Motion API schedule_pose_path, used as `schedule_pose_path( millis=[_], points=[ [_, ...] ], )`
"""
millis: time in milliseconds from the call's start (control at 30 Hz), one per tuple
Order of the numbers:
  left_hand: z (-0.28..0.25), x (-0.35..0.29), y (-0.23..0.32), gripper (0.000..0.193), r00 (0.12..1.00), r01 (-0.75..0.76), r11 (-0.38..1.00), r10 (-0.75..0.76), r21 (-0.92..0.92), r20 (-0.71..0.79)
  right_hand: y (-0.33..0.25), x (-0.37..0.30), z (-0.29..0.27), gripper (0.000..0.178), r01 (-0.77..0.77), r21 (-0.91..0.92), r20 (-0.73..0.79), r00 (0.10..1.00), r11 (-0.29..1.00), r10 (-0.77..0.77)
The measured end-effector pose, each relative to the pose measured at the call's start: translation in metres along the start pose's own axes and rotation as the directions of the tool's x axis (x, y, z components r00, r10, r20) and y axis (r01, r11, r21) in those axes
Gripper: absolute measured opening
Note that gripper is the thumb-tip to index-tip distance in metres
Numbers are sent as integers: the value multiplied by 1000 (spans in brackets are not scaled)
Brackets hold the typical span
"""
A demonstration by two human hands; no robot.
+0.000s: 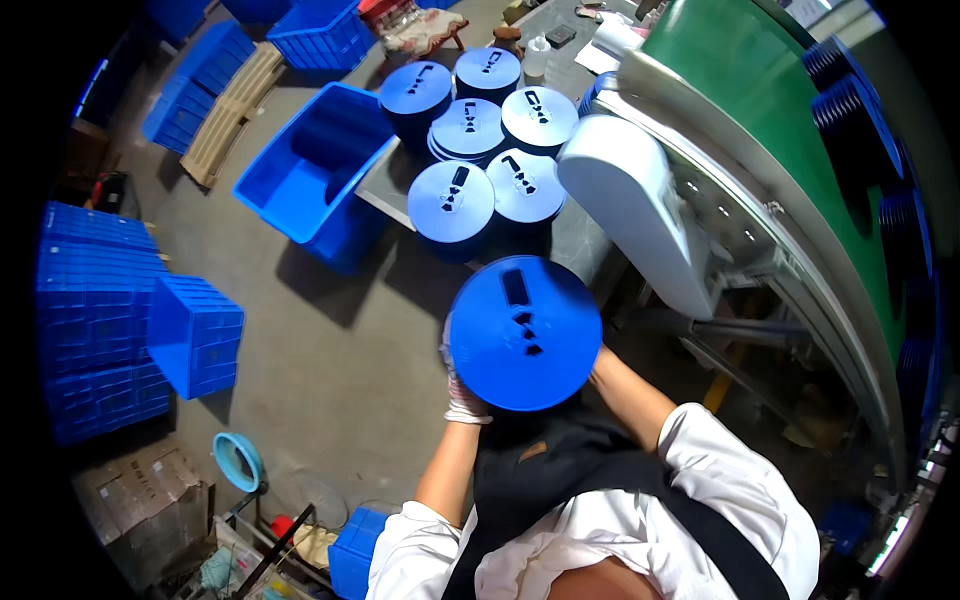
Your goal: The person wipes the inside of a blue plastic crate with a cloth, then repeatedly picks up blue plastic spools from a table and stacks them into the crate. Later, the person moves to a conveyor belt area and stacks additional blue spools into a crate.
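Note:
A round blue plastic disc (480, 350), with a dark oblong slot and several small dark cut-outs across its middle, is held in front of my body. My left hand (462, 398), in a pale glove, grips its left edge, the fingers mostly hidden underneath. On the opposite edge is my right hand (599, 364), almost wholly covered by the disc. Whether more discs lie beneath this one is hidden. Just beyond, several stacks of similar discs stand on a grey metal table, the closest being the left front stack (450, 215).
A blue crate (268, 190) stands left of the metal table (385, 190). To the right runs a green conveyor belt (735, 90) with a white rounded housing (620, 185); dark blue disc stacks (855, 125) line its far side. More blue crates (100, 320) are piled at far left.

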State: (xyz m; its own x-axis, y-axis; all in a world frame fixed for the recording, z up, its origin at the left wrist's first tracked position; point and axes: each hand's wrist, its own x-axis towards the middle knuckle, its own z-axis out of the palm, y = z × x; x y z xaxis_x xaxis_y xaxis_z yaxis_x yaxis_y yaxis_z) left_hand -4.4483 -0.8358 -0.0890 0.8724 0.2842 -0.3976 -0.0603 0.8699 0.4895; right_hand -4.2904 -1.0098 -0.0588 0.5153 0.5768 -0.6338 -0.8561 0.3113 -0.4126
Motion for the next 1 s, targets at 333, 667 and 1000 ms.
schedule_pose_path(
  millis=[333,667,1000],
  points=[
    [7,179,-101,92,996,65,952,-79,298,38,7,94,-140,66,179,215,-404,911,960,-79],
    [-33,266,-191,81,978,197,629,-70,752,-197,-2,154,-178,64,385,306,-502,842,871,-196],
    [-123,297,-275,73,993,79,540,32,838,-114,0,194,-130,62,472,416,-441,852,777,-282]
  ],
)
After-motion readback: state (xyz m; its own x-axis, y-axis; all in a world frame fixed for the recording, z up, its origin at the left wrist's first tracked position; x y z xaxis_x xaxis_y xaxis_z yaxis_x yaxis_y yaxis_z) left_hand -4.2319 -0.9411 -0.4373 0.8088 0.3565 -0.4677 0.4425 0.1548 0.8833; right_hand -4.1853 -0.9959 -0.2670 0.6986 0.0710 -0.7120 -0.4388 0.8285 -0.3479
